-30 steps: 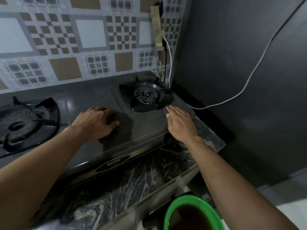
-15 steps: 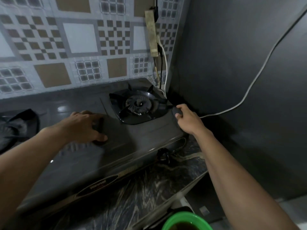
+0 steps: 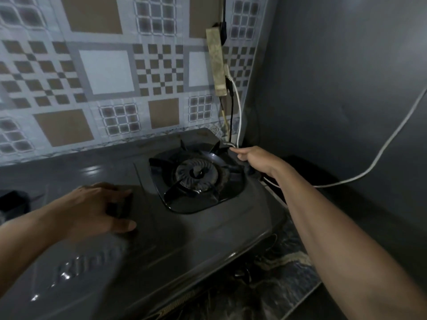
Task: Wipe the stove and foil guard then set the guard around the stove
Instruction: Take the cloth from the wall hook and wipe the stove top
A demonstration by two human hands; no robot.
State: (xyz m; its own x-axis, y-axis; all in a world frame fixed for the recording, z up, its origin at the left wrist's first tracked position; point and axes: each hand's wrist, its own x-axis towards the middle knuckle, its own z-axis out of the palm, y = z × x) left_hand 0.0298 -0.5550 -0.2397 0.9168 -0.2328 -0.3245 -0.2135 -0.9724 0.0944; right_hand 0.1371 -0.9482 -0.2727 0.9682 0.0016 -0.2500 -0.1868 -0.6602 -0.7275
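I log: burner (image 3: 196, 175) on right half of stove (image 3: 184, 245); wall (image 3: 104, 72) behind; power strip (image 3: 216, 63) on wall above; counter (image 3: 293, 264) underneath.
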